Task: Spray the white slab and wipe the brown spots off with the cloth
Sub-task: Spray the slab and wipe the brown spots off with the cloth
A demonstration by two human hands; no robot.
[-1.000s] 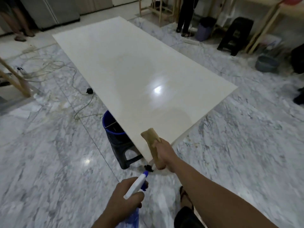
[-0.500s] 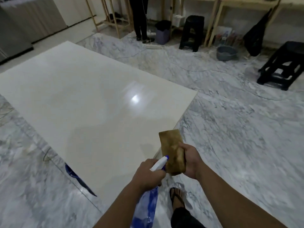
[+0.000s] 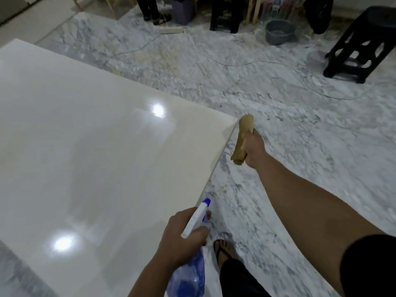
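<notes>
White slab [image 3: 85,157]: glossy, left. Left hand [image 3: 182,239]: fingers wrapped round spray bottle [image 3: 190,260], near edge. Right hand [image 3: 254,150]: fingers gripping rolled brown cloth [image 3: 242,139], beside far corner.

White slab [image 3: 90,159]: large, glossy, fills the left side, two bright light reflections on its surface; its corner lies just beside the cloth. Left hand [image 3: 182,239]: low centre, fingers curled round a spray bottle [image 3: 194,249] with white head, blue nozzle tip and blue translucent body, nozzle aimed up and to the right. Right hand [image 3: 254,150]: arm extended, gripping a rolled tan cloth [image 3: 243,138] over the marble floor [image 3: 278,129], beside the slab's edge. Sandalled foot [image 3: 224,250]: below the bottle. Far side: grey basin [image 3: 279,32], black stool [image 3: 364,43], cables on the floor, a standing person's legs [image 3: 150,7].
</notes>
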